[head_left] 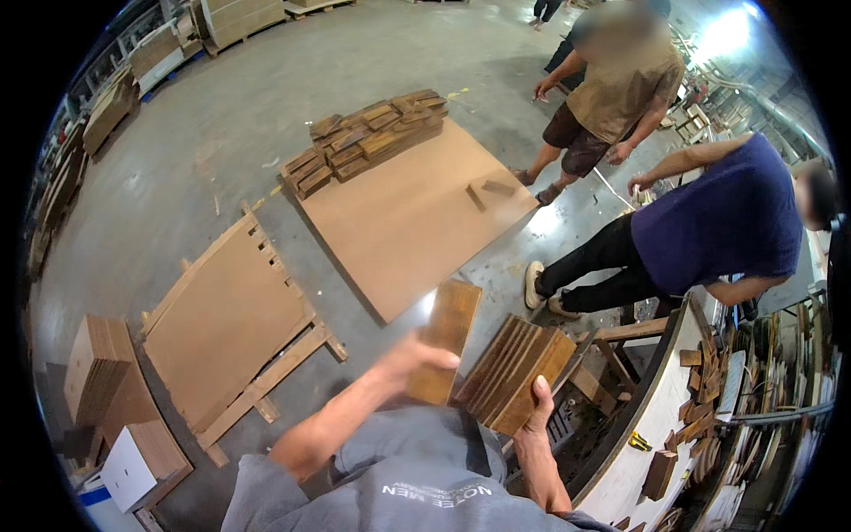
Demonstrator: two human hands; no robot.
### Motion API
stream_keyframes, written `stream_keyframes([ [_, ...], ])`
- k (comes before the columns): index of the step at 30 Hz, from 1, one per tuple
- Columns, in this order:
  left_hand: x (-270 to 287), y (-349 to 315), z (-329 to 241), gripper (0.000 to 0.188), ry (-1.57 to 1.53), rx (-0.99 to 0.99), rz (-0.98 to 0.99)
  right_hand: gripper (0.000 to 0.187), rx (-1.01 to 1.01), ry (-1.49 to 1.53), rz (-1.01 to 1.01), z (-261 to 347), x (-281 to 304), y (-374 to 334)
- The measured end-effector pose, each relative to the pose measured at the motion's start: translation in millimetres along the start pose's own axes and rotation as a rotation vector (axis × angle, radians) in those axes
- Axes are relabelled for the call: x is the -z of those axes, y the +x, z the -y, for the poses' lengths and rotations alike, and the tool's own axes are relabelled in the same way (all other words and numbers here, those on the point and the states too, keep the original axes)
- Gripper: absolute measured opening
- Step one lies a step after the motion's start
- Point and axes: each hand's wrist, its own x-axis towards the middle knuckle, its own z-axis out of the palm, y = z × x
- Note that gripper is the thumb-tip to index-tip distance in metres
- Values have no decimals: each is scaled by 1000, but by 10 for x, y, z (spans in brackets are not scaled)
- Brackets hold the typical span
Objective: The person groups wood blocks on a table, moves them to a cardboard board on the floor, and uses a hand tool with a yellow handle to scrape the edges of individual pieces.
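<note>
My left hand [414, 356] grips a single flat brown wooden board [454, 321], its thumb lying across the face. Close beside it, my right hand [534, 413] holds a stack of similar wooden boards [517, 368], thumb on the outer board and the other fingers hidden behind. Board and stack are both held in front of my body, a small gap between them at the top. Beyond them, a large brown sheet [408, 213] carries rows of piled wooden blocks [381, 133] along its far left edge. Two loose pieces [487, 191] lie near its right side.
A sheet-topped wooden pallet [230, 319] lies to the left, near stacked cardboard [96, 368]. At right stands a bench [631, 470] with wood offcuts and a yellow cutter [639, 441]. Two people, one in a brown shirt [625, 89], one in a blue shirt [722, 213], stand at the right.
</note>
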Motion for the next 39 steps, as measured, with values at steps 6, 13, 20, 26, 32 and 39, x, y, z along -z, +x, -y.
stream_keyframes([
  [6,256,310,-306,85,131,-73,-129,85,-152,-141,71,-211,-252,845],
  [13,754,864,-861,69,123,-84,-283,81,-226,-148,204,-136,-911,1898],
  [20,1069,1450,-1436,67,-72,3,-344,78,-385,-77,241,72,-1056,2952],
  [26,1394,1884,-1669,61,-65,-17,-322,75,-383,-35,199,-217,-991,3646],
  [32,2258,2229,-1669,67,168,52,-270,72,-445,108,167,-1136,-475,4415],
  [39,3297,2663,-2195,75,264,284,-321,79,-317,67,3,-1685,-1088,4919],
])
